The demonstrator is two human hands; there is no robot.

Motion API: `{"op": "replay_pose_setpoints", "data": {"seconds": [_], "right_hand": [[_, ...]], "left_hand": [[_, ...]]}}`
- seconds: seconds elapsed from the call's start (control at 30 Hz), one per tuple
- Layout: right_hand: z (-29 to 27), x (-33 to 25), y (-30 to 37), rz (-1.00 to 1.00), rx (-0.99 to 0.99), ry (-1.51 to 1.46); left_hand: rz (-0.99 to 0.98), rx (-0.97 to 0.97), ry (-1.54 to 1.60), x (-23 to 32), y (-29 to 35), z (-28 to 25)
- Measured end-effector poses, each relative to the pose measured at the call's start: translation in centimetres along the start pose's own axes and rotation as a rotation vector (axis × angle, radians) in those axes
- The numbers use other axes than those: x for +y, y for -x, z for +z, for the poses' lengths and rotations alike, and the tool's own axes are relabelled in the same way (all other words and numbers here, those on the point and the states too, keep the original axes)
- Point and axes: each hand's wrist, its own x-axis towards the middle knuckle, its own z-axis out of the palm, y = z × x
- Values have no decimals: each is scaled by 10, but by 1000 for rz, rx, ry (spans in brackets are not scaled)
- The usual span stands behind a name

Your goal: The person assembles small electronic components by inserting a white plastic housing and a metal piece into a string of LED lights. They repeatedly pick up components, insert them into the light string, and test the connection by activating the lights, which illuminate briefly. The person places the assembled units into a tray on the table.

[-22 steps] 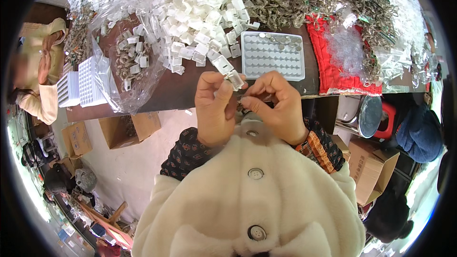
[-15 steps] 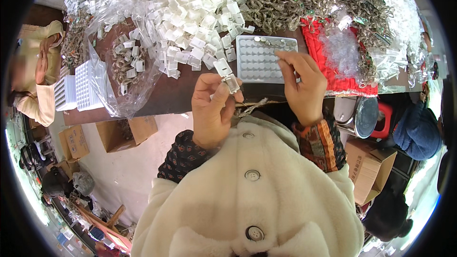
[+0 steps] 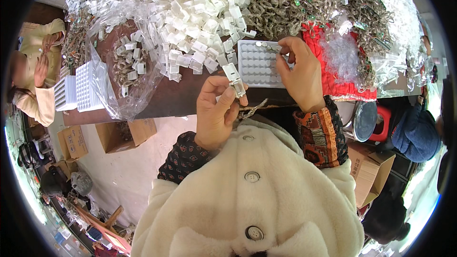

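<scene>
My left hand [image 3: 216, 109] is closed on a small white plastic battery case [image 3: 233, 77], hinged open and pinched between thumb and fingers. A bundle of thin wire [image 3: 254, 109] hangs just beside those fingers. Over the right side of a white tray with round pockets [image 3: 254, 71], my right hand [image 3: 304, 74] has its thumb and fingers curled together; whatever they grip is hidden. Several silver coin cells [image 3: 264, 44] lie along the tray's far row, beside the right fingertips.
White plastic cases [image 3: 200, 14] are heaped behind the tray, next to tangled wire bundles [image 3: 281, 12]. Red cloth [image 3: 314, 43] lies right. A clear bag [image 3: 116, 102] and stacked white trays [image 3: 90, 85] stand left. At far left is another person's hand [image 3: 42, 70].
The right hand has shifted slightly up at the tray and its fingers have curled in more. My left hand, with the battery case, has moved a little right and down.
</scene>
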Motion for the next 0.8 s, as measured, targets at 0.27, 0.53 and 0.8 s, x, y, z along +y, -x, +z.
{"op": "replay_pose_setpoints", "data": {"seconds": [0.27,0.53,0.8], "right_hand": [[3,6,-15,-113,-84,167],[-4,-24,-4,-153,-105,25],[-5,-63,32,-270,-206,-135]], "left_hand": [[-26,-28,10,0,-1,-2],[-39,11,8,0,-2,1],[-42,103,-45,-2,2,1]]}}
